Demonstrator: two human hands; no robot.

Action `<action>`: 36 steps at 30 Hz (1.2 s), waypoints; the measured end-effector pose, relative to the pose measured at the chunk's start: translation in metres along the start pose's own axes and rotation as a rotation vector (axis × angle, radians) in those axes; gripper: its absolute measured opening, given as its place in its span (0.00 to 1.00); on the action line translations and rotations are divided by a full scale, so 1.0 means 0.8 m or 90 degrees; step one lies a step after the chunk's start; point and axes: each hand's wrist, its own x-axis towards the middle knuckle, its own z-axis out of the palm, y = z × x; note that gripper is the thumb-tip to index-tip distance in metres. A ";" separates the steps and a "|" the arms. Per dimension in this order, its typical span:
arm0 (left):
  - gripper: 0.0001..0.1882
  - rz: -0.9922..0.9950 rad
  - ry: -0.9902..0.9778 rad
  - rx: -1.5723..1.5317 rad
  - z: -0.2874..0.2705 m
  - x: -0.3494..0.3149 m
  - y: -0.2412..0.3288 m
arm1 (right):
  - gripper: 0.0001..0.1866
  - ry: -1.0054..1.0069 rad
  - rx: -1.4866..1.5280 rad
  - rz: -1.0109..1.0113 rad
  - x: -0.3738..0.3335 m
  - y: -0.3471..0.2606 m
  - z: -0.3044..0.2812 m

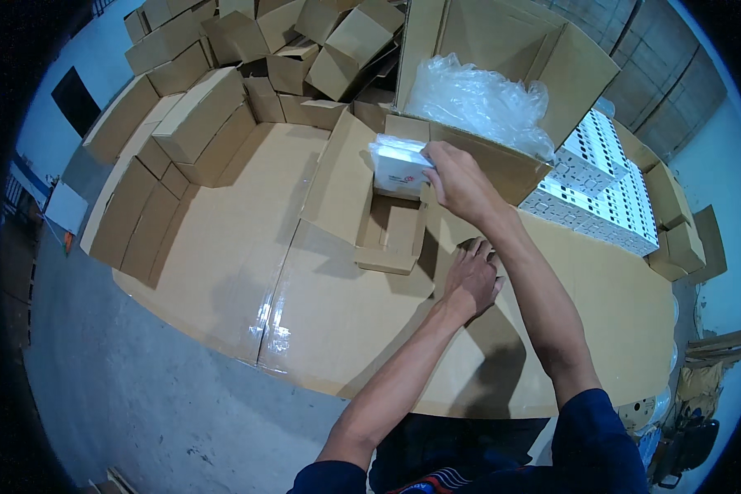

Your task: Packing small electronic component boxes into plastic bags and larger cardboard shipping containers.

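A large open carton (502,49) is standing at the far edge of the cardboard-covered surface (247,272), holding crumpled clear plastic bags (477,103). The right hand (457,181) is closing its fingers around a small white item wrapped in clear plastic (397,165), holding it just above a small open cardboard box (391,226). The left hand (472,278) is resting flat, fingers spread, beside that box.

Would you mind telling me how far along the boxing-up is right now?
Done: closed small cartons are piled at the back. In hand: the right hand holds a white bagged packet over the open small box; the left hand rests flat. Left: white packs stacked at right.
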 end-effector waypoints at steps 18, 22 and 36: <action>0.15 0.015 0.068 -0.118 0.033 0.045 0.025 | 0.15 0.019 -0.001 0.117 -0.050 0.018 -0.019; 0.23 0.151 0.120 -0.078 0.051 0.070 0.026 | 0.23 0.004 0.050 0.130 -0.068 0.036 -0.045; 0.20 0.103 0.108 -0.039 0.082 0.178 0.197 | 0.20 0.245 0.033 0.248 -0.263 0.209 -0.340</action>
